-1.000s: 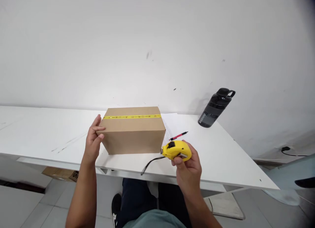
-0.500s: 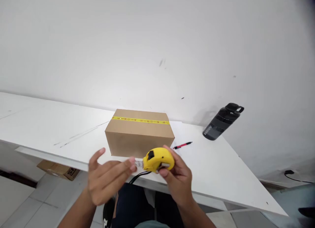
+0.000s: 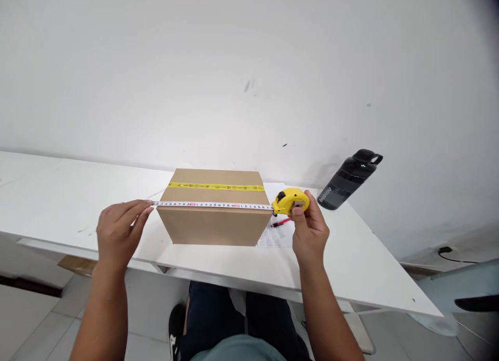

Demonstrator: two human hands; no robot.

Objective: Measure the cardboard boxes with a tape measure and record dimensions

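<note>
A brown cardboard box (image 3: pixel 216 223) sealed with yellow tape stands on the white table (image 3: pixel 70 205). My right hand (image 3: pixel 310 231) grips a yellow tape measure (image 3: pixel 290 201) at the box's right top corner. Its white blade (image 3: pixel 212 205) is stretched along the box's near top edge. My left hand (image 3: pixel 119 231) pinches the blade's end at the box's left corner.
A dark water bottle (image 3: pixel 349 179) stands near the wall to the right. A red pen (image 3: pixel 281 222) lies on a sheet of paper (image 3: pixel 273 237) beside the box. A cardboard piece (image 3: pixel 76 265) lies on the floor under the table. A cable (image 3: pixel 454 254) runs at the far right.
Both hands rose from in front of the box and moved apart, drawing the blade out across its top edge. The camera view shifted slightly.
</note>
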